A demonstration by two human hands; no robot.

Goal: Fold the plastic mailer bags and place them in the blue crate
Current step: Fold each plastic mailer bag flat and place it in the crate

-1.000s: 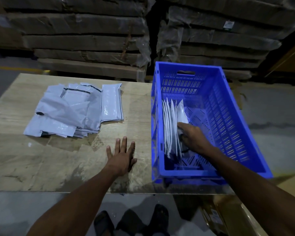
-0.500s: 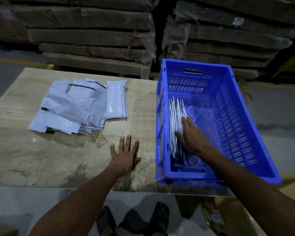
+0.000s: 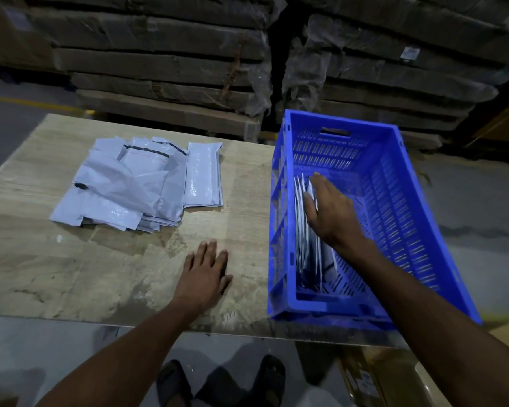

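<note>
A blue slotted crate [image 3: 409,207] stands on the right side of the wooden table [image 3: 71,274]. Several folded grey mailer bags [image 3: 304,245] stand on edge against its left wall. My right hand [image 3: 328,210] is inside the crate, fingers straight, pressing the stack of folded bags toward that wall. A loose pile of unfolded grey mailer bags [image 3: 135,183] lies on the table's far left. My left hand [image 3: 204,274] rests flat on the table, fingers spread, between the pile and the crate.
Wrapped stacks of flat cardboard [image 3: 165,54] rise behind the table. A cardboard box [image 3: 394,374] sits on the floor at the lower right. My sandalled feet [image 3: 221,383] show below the table's near edge.
My right hand has slid up along the folded bags inside the crate and its fingers have straightened against them. The left hand has stayed flat on the table.
</note>
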